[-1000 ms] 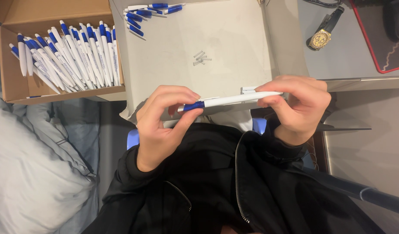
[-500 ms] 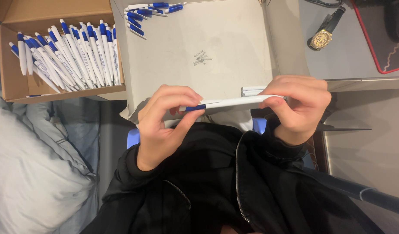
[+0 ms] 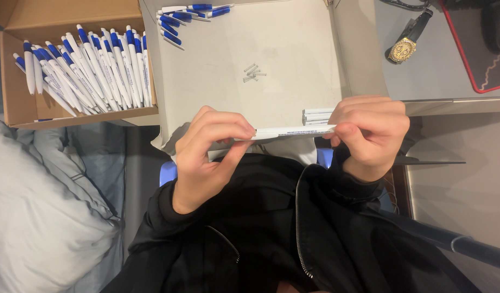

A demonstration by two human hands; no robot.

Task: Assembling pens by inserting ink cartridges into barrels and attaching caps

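The white pen barrel [image 3: 293, 132] lies level, long axis left to right, above the lap; the left hand [image 3: 209, 154] pinches one end in its fingers; the right hand [image 3: 369, 135] grips the other, equally near.

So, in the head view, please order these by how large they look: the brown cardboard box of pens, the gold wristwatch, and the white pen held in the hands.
1. Brown cardboard box, clearly the largest.
2. White pen, long but thin, held between the left hand and right hand.
3. Gold wristwatch, smallest; it lies farther from the camera, so the gap with the pen is less sure.
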